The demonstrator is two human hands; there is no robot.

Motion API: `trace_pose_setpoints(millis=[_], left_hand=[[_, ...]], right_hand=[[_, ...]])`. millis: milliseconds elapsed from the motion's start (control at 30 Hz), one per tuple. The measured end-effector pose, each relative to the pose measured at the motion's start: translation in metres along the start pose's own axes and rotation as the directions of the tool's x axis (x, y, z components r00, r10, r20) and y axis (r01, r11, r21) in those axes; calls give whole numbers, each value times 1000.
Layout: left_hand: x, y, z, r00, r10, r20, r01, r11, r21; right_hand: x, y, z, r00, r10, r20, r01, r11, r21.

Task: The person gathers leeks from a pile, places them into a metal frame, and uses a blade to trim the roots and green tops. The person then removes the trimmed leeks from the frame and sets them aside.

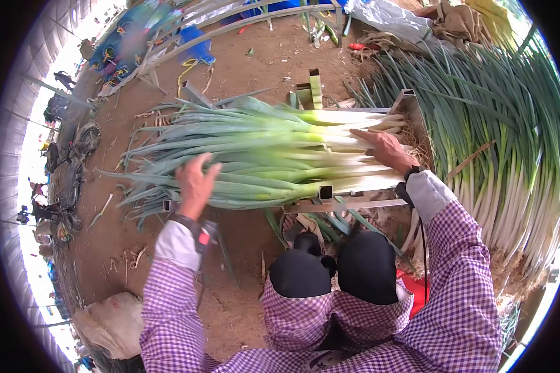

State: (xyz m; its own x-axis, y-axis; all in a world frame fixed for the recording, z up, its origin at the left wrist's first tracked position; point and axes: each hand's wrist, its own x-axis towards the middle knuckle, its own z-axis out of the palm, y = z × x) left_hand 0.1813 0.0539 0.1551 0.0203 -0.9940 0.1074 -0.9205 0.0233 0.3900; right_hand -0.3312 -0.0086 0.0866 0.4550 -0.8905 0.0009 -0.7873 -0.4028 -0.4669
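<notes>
A layer of leeks point(274, 140) lies across a metal rack point(379, 204) in front of me, green leaves to the left and white stems to the right. My left hand point(196, 183) is over the leaf ends, thumb and fingers apart, holding nothing. On the white stems near the roots rests my right hand point(389, 150), its index finger stretched out along a stem. Both of my wrists carry dark bands, and the sleeves are checked purple and white.
To the right, a large pile of leeks point(479, 155) lies with roots toward me. Sacks and plastic sheeting point(389, 22) sit at the back right. A metal frame point(242, 28) stands at the back. A pale sack point(112, 324) is at lower left. Black knee pads point(302, 273) cover my knees.
</notes>
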Motion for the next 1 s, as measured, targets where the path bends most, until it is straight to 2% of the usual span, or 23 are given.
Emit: trace_pose_setpoints(millis=[67, 167, 267, 300, 400, 467, 533, 633, 733, 767, 867, 967, 1000], left_hand=[[13, -28, -31, 996, -87, -19, 89, 959, 270], [34, -16, -42, 981, -184, 66, 154, 936, 317], [59, -16, -43, 958, -82, -274, 184, 911, 370], [57, 19, -56, 969, -26, -244, 120, 918, 377], [73, 33, -25, 925, 340, -168, -292, 921, 258], [81, 62, -1, 903, 415, -113, -389, 900, 194], [95, 81, 26, 846, 517, -133, -484, 848, 215], [115, 116, 47, 824, 556, -106, -532, 825, 190], [133, 138, 34, 892, 344, 294, -434, 834, 341], [138, 135, 32, 891, 351, 289, -428, 861, 274], [145, 132, 1, 874, 131, 467, -347, 842, 413], [154, 79, -17, 909, -4, 417, -234, 823, 518], [154, 65, -30, 907, -98, 409, -151, 831, 535]], right_hand=[[-3, 0, 0, 1000, -22, -17, 22, 1000, -13], [-5, -2, -1, 999, -22, -29, 21, 999, -30], [-6, -8, -5, 1000, 1, -17, -1, 1000, 1], [-6, -8, -5, 1000, 5, -19, -5, 1000, 6], [-12, -9, 0, 994, -38, -100, 37, 999, -14], [-17, -14, -2, 990, -53, -132, 49, 998, -37], [-19, -28, -11, 954, -183, -237, 153, 978, -141], [-22, -41, -20, 928, -234, -290, 192, 967, -166], [-19, -35, -15, 923, -250, -293, 203, 962, -181], [-20, -30, -12, 929, -244, -278, 200, 963, -180], [-23, -17, -7, 929, -262, -260, 213, 956, -201], [-25, -15, -6, 917, -285, -278, 217, 943, -251], [-27, -14, -6, 913, -294, -282, 224, 941, -254]])
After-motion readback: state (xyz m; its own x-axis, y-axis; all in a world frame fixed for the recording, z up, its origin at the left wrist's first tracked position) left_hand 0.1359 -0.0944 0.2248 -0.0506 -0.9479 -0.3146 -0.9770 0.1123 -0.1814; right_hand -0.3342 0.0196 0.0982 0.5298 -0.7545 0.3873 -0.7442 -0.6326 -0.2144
